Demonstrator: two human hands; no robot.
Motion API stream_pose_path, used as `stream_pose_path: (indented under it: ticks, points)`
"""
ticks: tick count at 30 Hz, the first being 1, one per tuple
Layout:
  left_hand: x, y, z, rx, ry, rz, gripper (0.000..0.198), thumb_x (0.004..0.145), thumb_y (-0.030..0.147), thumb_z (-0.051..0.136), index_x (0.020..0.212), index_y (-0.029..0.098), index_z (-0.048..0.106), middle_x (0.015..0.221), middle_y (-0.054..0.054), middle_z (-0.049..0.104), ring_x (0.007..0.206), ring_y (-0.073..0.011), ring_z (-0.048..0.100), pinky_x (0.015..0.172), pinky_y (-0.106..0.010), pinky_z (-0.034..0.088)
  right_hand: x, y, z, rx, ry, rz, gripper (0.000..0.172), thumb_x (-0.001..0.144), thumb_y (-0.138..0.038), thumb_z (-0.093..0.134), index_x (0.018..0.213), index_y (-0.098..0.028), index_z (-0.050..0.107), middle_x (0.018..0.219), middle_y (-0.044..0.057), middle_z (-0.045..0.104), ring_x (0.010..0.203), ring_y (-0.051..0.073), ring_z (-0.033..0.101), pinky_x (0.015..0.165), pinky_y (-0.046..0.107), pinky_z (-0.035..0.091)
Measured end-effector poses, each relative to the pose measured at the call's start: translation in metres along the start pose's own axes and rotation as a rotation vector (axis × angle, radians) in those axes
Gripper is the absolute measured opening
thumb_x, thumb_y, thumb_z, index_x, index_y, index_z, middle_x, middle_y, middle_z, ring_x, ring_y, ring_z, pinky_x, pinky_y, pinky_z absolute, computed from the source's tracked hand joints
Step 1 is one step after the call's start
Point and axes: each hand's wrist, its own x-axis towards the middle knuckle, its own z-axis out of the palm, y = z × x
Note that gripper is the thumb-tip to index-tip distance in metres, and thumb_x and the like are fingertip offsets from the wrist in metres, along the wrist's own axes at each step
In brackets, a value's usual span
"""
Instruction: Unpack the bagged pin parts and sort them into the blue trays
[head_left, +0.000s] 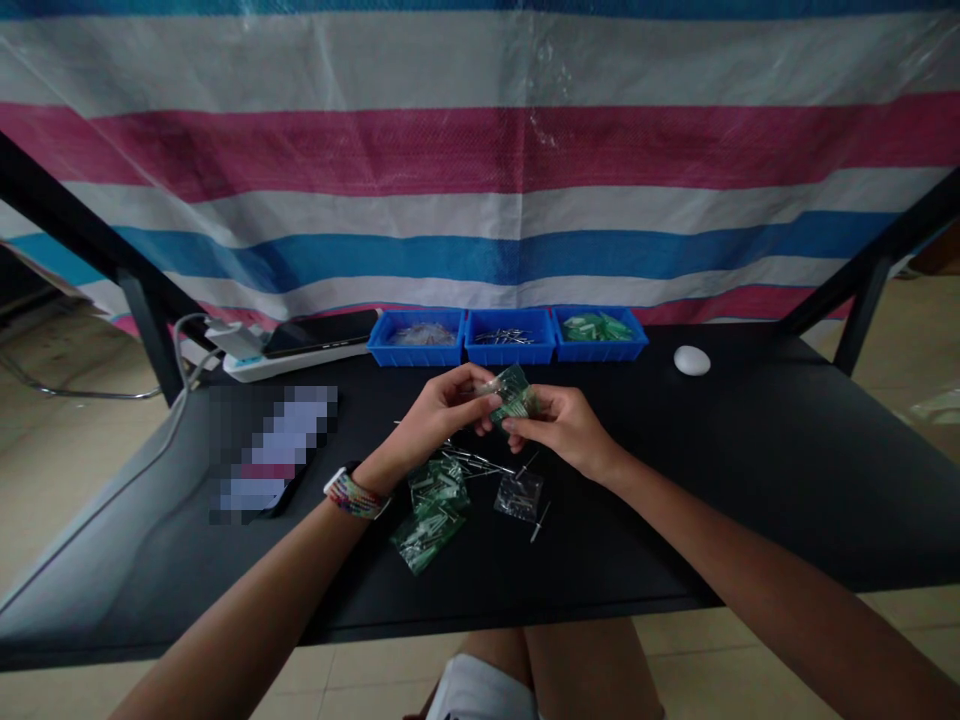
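Above the middle of the black table, my left hand (450, 405) and my right hand (570, 428) both pinch a small clear plastic bag (514, 392) with green pieces in it. My left fingers grip its left side, my right fingers its lower right side. Below my left hand lie several filled bags (427, 535) of green pieces. Thin metal pins (476, 462), perhaps screws or rivets, are scattered just under my hands. Another small clear bag (519, 496) with a few pieces in it lies below my right hand, a loose metal pin (540, 522) beside it.
Three blue bins stand in a row at the back: one with clear bags (417, 358), one with metal pins (510, 355), one with green pieces (600, 350). A white rounded object (691, 360) lies right. Left are a phone (277, 450), a dark device (322, 332) and a power strip (244, 366).
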Motion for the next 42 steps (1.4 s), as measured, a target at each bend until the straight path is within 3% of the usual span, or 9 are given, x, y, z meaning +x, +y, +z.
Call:
stream_pose_path:
  ticks: [3,7,13,23,31,38,42]
  points:
    - [-0.0004,-0.0005,0.0026,0.016,-0.04,-0.013,0.036,0.084,0.039,0.089,0.096,0.014,0.067,0.076,0.0,0.07,0.064,-0.0104,0.066,0.062,-0.021,0.055,-0.0003,-0.0004,0.0007,0.028,0.01,-0.012,0.036,0.072,-0.039,0.098,0.088,-0.017,0.074,0.076,0.001,0.075,0.064,0.016,0.072,0.064,0.032,0.066]
    - [-0.0002,-0.0012,0.0034,0.027,-0.004,0.007,0.034,0.084,0.038,0.088,0.09,0.013,0.066,0.072,0.001,0.069,0.06,-0.0089,0.063,0.06,-0.02,0.052,0.0002,-0.0003,-0.0014,-0.011,-0.014,-0.005,0.037,0.076,-0.044,0.094,0.091,-0.017,0.074,0.076,0.001,0.075,0.064,0.016,0.072,0.061,0.031,0.066]
    - [0.0005,0.0012,0.0027,0.049,0.014,-0.001,0.035,0.08,0.037,0.091,0.088,0.012,0.068,0.075,0.0,0.069,0.06,-0.0077,0.061,0.06,-0.02,0.051,-0.0012,-0.0023,-0.0028,-0.088,-0.018,0.012,0.035,0.079,-0.044,0.092,0.083,-0.017,0.07,0.061,-0.003,0.065,0.05,0.012,0.061,0.05,0.026,0.056]
    - [-0.0018,-0.0041,0.0032,0.088,-0.07,0.015,0.027,0.09,0.035,0.083,0.092,0.012,0.069,0.073,-0.001,0.07,0.065,-0.0112,0.066,0.066,-0.023,0.055,-0.0039,-0.007,-0.0038,-0.087,-0.006,0.029,0.033,0.082,-0.046,0.082,0.073,-0.018,0.065,0.053,-0.004,0.059,0.044,0.011,0.053,0.044,0.024,0.042]
    - [-0.0031,-0.002,-0.0024,0.039,-0.084,0.024,0.021,0.089,0.028,0.081,0.085,0.013,0.068,0.077,-0.002,0.07,0.066,-0.0124,0.066,0.066,-0.024,0.054,-0.0049,-0.0077,-0.004,-0.18,-0.075,0.025,0.035,0.089,-0.049,0.077,0.077,-0.017,0.067,0.062,-0.002,0.062,0.05,0.01,0.055,0.047,0.022,0.042]
    - [-0.0043,0.0008,0.0002,0.081,-0.175,0.001,0.026,0.096,0.038,0.075,0.096,0.012,0.071,0.087,-0.006,0.073,0.07,-0.0138,0.066,0.068,-0.025,0.055,-0.0049,-0.0071,-0.0041,-0.1,-0.099,0.077,0.039,0.087,-0.053,0.079,0.075,-0.017,0.071,0.057,-0.001,0.064,0.044,0.01,0.054,0.044,0.023,0.041]
    - [-0.0049,0.0033,0.0012,0.103,-0.156,0.009,0.028,0.095,0.04,0.076,0.093,0.013,0.072,0.086,-0.006,0.073,0.069,-0.0131,0.065,0.066,-0.024,0.054,-0.0047,-0.0057,-0.0056,-0.082,-0.119,0.095,0.036,0.088,-0.05,0.078,0.076,-0.017,0.07,0.059,-0.001,0.065,0.046,0.011,0.056,0.045,0.024,0.043]
